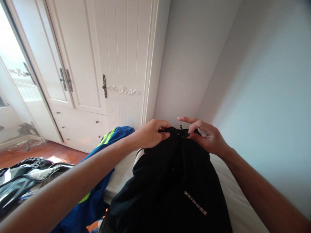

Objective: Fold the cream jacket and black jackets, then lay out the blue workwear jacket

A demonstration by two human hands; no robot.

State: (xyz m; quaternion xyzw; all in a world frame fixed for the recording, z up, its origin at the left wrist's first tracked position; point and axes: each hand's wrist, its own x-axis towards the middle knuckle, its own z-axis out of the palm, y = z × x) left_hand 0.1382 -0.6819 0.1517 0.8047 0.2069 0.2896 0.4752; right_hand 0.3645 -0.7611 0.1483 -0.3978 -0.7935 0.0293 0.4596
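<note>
Black garment (pixel 153 187) runs lengthwise from your grip back toward you over the pale surface (pixel 121 183), its top edge pinched by your left hand (pixel 152 134) and right hand (pixel 208 136), the zipper pull (pixel 180 127) standing nearer your right

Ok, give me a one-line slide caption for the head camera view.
Left hand and right hand grip a black garment by its upper edge, near a zipper pull, pale wardrobe beyond.

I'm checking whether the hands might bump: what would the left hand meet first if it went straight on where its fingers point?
Apart from the black garment it grips, the left hand would probably meet the zip pull first, then the right hand; depth is hard to judge here.
</note>
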